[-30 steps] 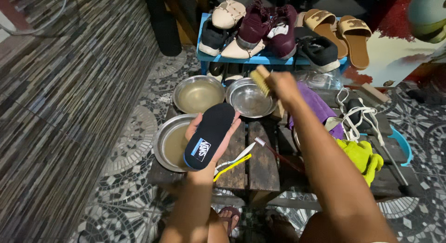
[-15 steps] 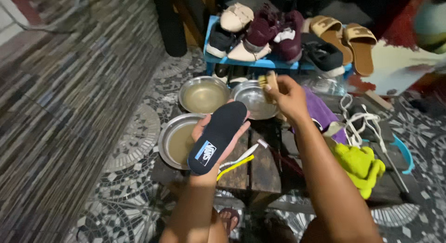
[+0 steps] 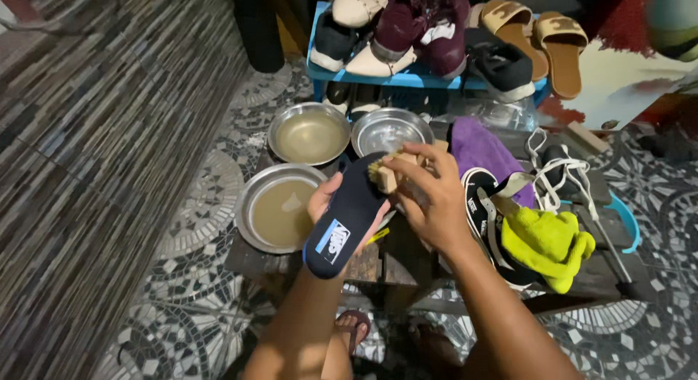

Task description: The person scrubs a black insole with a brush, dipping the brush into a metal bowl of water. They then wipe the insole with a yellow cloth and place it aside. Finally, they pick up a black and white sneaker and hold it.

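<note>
Right hand (image 3: pixel 429 202) over brush (image 3: pixel 387 173) against insole (image 3: pixel 349 216)

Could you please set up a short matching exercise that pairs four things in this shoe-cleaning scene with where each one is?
Things:
1. dark insole
2. wooden brush
3. yellow-green cloth
4. tan sandals

Places:
A. on the blue shoe rack
B. in the right hand
C. on the black shoe
D. in the left hand

Pairs: 1-D, 2-B, 3-C, 4-A
</note>
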